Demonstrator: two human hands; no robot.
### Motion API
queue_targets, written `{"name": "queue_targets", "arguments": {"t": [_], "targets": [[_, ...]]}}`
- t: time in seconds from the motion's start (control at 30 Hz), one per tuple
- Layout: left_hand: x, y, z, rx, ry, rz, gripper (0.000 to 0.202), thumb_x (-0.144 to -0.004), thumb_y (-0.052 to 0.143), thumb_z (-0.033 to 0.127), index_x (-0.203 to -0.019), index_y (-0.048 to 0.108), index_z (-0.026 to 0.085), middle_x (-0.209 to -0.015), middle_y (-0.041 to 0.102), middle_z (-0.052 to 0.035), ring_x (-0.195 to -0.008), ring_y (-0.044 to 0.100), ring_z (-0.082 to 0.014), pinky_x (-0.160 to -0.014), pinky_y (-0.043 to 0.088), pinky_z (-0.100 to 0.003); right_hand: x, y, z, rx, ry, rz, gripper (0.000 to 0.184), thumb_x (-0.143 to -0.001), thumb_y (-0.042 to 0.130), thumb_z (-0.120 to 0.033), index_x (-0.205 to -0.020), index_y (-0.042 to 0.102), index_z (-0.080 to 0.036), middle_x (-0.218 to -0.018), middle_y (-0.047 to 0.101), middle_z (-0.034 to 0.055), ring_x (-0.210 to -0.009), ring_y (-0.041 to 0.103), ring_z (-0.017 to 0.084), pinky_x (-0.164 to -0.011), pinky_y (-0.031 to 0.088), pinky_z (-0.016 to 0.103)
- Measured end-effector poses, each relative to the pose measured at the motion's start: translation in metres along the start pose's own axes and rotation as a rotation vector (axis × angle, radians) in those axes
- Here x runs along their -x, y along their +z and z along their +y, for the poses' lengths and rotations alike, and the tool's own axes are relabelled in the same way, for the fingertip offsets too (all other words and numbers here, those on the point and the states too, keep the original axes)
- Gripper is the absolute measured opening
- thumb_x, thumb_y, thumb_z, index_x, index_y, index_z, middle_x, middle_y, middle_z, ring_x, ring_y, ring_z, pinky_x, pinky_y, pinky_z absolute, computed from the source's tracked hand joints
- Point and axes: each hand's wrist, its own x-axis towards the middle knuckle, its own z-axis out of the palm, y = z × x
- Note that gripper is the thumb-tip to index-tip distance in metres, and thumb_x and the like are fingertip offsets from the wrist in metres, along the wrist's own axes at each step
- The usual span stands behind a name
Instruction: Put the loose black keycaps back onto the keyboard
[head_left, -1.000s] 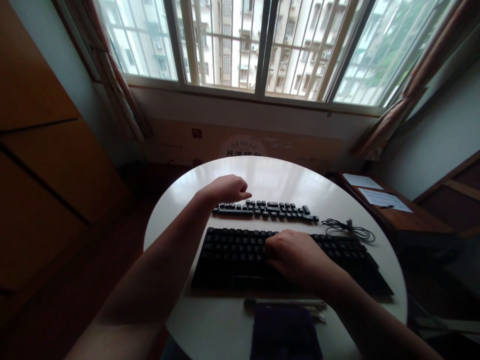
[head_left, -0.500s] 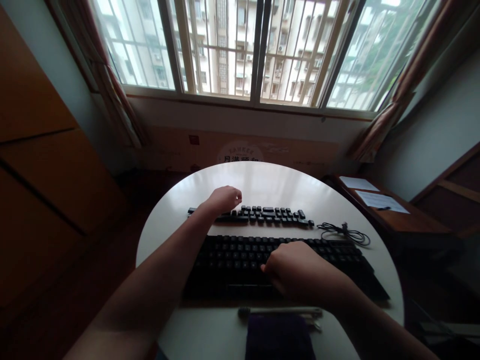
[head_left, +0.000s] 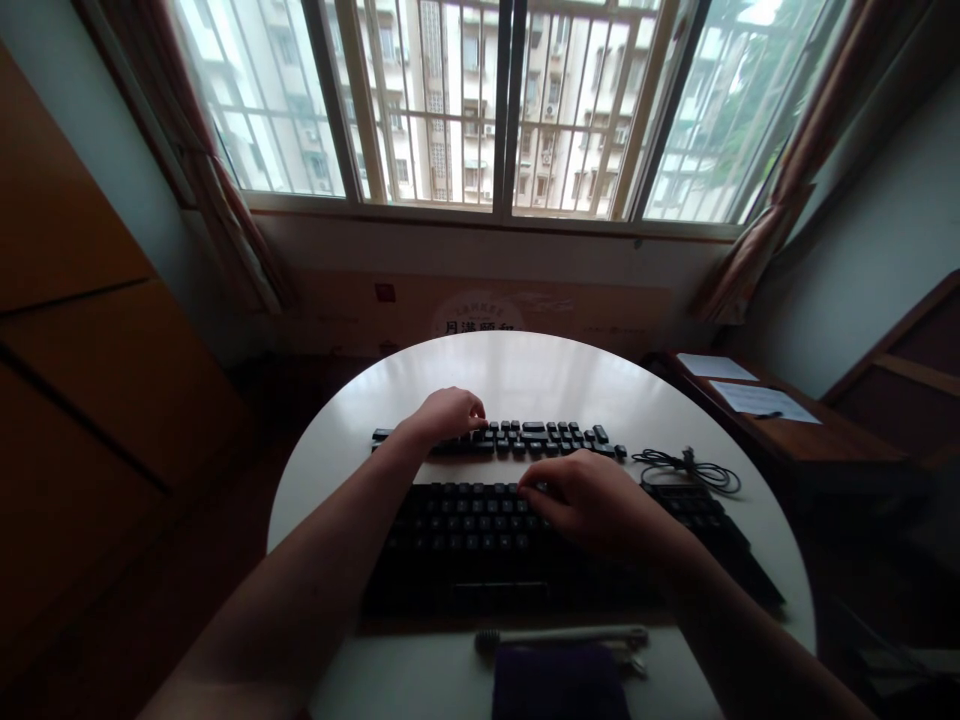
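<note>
Keyboard (head_left: 469, 541) is lying on the surface (head_left: 517, 368), and I am bringing the right hand (head_left: 592, 495) up from its lower rows to its top edge, while the left hand (head_left: 451, 412) is dipping to the keycaps (head_left: 535, 437) beyond. Judging by that, I am working both places at once; both hands are curling, apart from each other, and whether either is gripping anything I cannot tell.

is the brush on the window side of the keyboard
No, the brush lies on the near side of the keyboard, the side away from the window.
</note>
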Motion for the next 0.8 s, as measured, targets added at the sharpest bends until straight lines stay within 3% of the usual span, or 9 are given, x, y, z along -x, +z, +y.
{"name": "queue_targets", "arguments": {"t": [0.17, 0.4, 0.6, 0.7, 0.8], "targets": [[-0.004, 0.003, -0.001, -0.027, -0.016, -0.002, 0.024, -0.085, 0.066, 0.038, -0.098, 0.082, 0.028, -0.101, 0.080, -0.0045, -0.089, 0.069, -0.0211, -0.071, 0.045, -0.027, -0.001, 0.000, -0.001, -0.016, 0.022, 0.039, 0.026, -0.096, 0.055, -0.038, -0.105, 0.078, -0.030, -0.089, 0.075, -0.0010, -0.078, 0.068, 0.011, -0.075, 0.039, 0.022], [-0.003, 0.004, -0.003, -0.040, -0.020, 0.001, 0.020, -0.083, 0.066, 0.031, -0.091, 0.082, 0.025, -0.094, 0.080, -0.0054, -0.084, 0.069, -0.0201, -0.068, 0.045, -0.026, -0.008, 0.002, 0.007, -0.080, 0.075, 0.189, 0.030, -0.096, 0.054, -0.040, -0.105, 0.079, -0.025, -0.088, 0.075, 0.0022, -0.077, 0.067, 0.013, -0.072, 0.042, 0.021], [0.005, -0.017, 0.000, -0.037, -0.015, 0.140, 0.025, -0.090, 0.062, 0.035, -0.100, 0.081, 0.021, -0.106, 0.078, -0.0084, -0.096, 0.069, -0.0232, -0.076, 0.047, -0.029, -0.016, 0.001, 0.029, -0.100, 0.126, 0.272, 0.028, -0.094, 0.057, -0.039, -0.105, 0.078, -0.024, -0.086, 0.073, 0.0017, -0.075, 0.065, 0.012, -0.071, 0.043, 0.020], [0.015, -0.034, 0.014, 0.049, 0.132, 0.227, 0.021, -0.089, 0.066, 0.034, -0.095, 0.081, 0.021, -0.099, 0.079, -0.0067, -0.087, 0.068, -0.0214, -0.075, 0.047, -0.029, -0.018, 0.001, 0.039, -0.106, 0.106, 0.323, 0.027, -0.092, 0.060, -0.034, -0.109, 0.078, -0.022, -0.085, 0.072, 0.0022, -0.072, 0.062, 0.010, -0.071, 0.045, 0.021], [0.025, -0.044, 0.032, 0.226, 0.383, 0.119, 0.017, -0.087, 0.069, 0.032, -0.094, 0.081, 0.023, -0.089, 0.078, -0.0023, -0.076, 0.067, -0.0165, -0.073, 0.046, -0.027, -0.020, 0.003, 0.046, -0.115, 0.002, 0.348, 0.027, -0.091, 0.061, -0.031, -0.111, 0.077, -0.022, -0.098, 0.071, 0.0042, -0.077, 0.062, 0.009, -0.075, 0.048, 0.021]]}}
